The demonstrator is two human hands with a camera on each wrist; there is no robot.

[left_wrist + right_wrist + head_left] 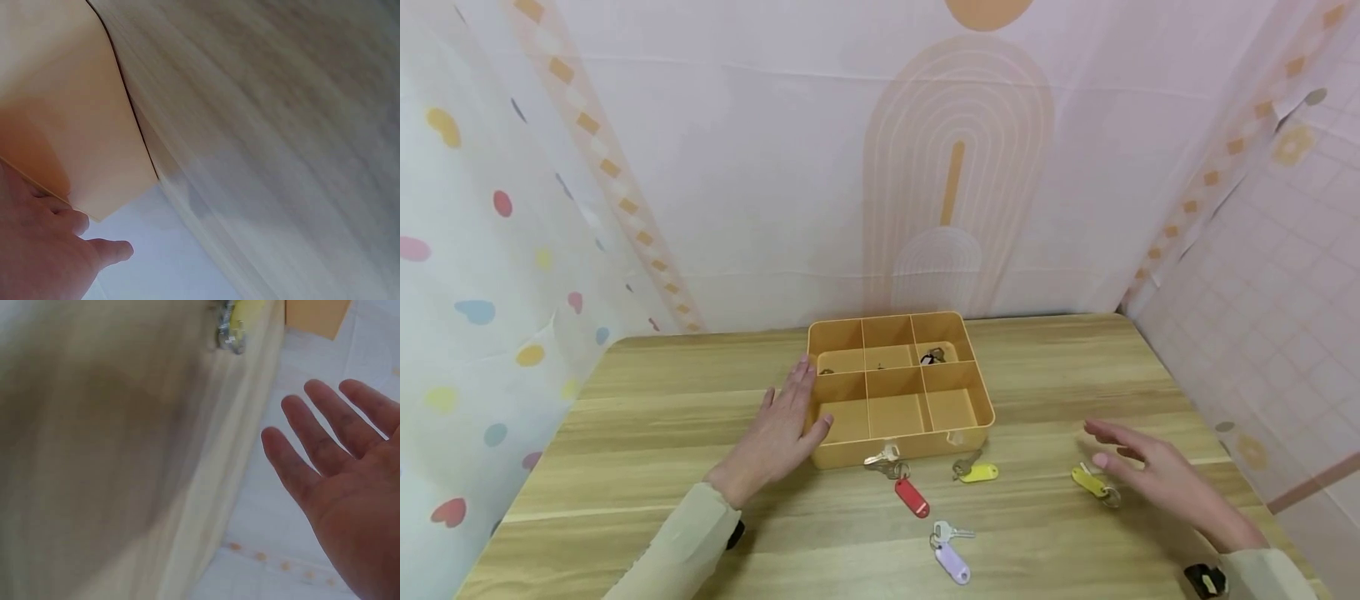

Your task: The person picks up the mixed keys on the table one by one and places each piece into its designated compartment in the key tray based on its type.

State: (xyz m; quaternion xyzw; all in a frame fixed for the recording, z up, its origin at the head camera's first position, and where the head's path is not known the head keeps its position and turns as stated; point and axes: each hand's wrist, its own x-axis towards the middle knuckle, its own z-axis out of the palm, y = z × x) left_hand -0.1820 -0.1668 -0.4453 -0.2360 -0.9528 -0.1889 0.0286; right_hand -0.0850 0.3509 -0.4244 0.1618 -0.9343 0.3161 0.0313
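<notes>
My left hand point(775, 446) lies against the left side of an orange divided box point(898, 448), fingers fairly straight along its rim and thumb over the front left corner. In the left wrist view, the fingers touch the edge of the box point(81, 150). My right hand point(1161, 479) hovers at the right, fingers extended and holding nothing. Just beside its thumb lies a key with a yellow tag point(1088, 482); its ring and part of the tag show in the right wrist view. Keys or rings point(934, 356) lie in the box's back compartments, partly hidden by the dividers.
In front of the box lie keys with a red tag point(912, 497), a key with another yellow tag point(979, 473) and a key with a lilac tag point(952, 563). The wooden table point(685, 400) meets patterned curtains point(760, 183) at the back and sides.
</notes>
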